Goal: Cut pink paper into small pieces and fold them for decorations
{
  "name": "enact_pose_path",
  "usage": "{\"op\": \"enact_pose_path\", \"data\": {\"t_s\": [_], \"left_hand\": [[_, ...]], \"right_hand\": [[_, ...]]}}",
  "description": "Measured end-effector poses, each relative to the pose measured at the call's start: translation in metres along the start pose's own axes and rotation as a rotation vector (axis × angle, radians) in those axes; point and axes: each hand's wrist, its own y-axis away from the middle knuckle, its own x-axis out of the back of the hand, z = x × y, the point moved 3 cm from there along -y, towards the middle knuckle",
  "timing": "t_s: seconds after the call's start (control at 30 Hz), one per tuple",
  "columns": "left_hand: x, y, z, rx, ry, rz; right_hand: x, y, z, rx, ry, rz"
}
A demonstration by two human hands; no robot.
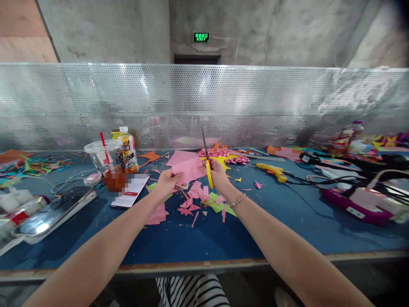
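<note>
In my left hand point(169, 181) is a sheet of pink paper point(189, 169), pinched at its left edge and raised over the table. My right hand point(220, 174) grips a pair of scissors point(208, 170) by the yellow handles, with the dark blades pointing up and away from me. The fingers of that hand also lie close to the paper's right edge; whether they touch it I cannot tell. Under and in front of my hands lie pink paper scraps point(197, 190) and green scraps point(218, 207). Another pink sheet point(180, 157) lies just behind.
On the left stand a plastic cup with a red straw point(107, 164), a bottle point(128, 149), a booklet point(131, 194) and a phone point(57, 213). To the right are a yellow glue gun point(273, 172), black cables and a purple power strip point(356, 209). A perforated metal panel point(255, 106) closes the back.
</note>
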Motion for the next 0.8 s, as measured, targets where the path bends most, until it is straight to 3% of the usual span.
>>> {"op": "enact_pose_path", "data": {"t_s": [0.23,0.4,0.7,0.8], "left_hand": [[-0.003,0.003,0.01,-0.059,-0.004,0.061],[-0.001,-0.002,0.003,-0.045,0.055,0.052],[0.027,-0.013,0.006,-0.208,0.265,0.395],[0.033,-0.016,0.008,-0.237,0.335,0.454]], "right_hand": [[0.0,0.003,-0.006,-0.056,-0.134,0.056],[0.004,0.002,-0.006,-0.047,-0.068,0.083],[0.003,-0.003,-0.005,-0.119,0.239,-0.079],[0.001,0.001,-0.005,-0.138,0.342,-0.159]]}}
